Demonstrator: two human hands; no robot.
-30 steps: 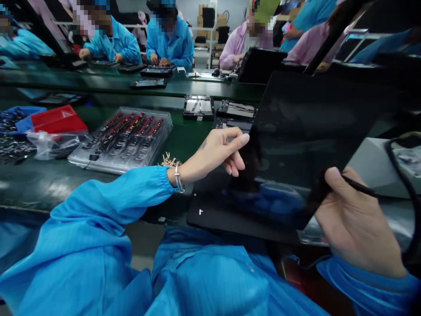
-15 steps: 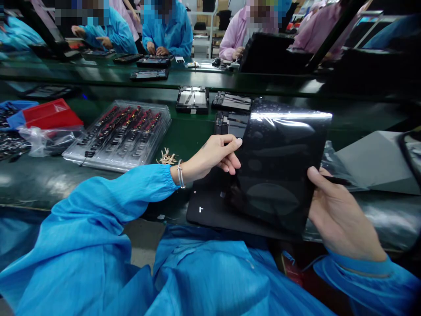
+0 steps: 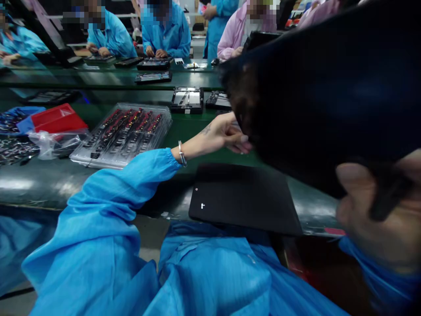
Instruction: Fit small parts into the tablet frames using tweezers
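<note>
A thin black tablet-sized panel [image 3: 322, 101] is held up tilted, close to the camera, filling the upper right. My right hand [image 3: 368, 210] grips its lower right edge, with a blurred dark pen-like object [image 3: 384, 197] also lying across that hand. At the panel's left edge, the fingers of my left hand [image 3: 220, 136] are closed; their tips are partly hidden where they meet it. Below, a second flat black tablet-sized piece [image 3: 243, 197] with a small white mark lies on the bench's front edge.
To the left lie a clear plastic tray [image 3: 125, 136] of small parts, a red bin [image 3: 59, 117] and a plastic bag [image 3: 49, 142]. Opened tablet-like units [image 3: 187, 100] stand on the green bench. Co-workers in blue [image 3: 166, 30] and pink [image 3: 232, 33] sit opposite.
The black panel has risen and tilted toward the camera, off the flat black piece, its glossy face no longer showing. My right hand rose rightward with it; my left hand moved slightly up.
</note>
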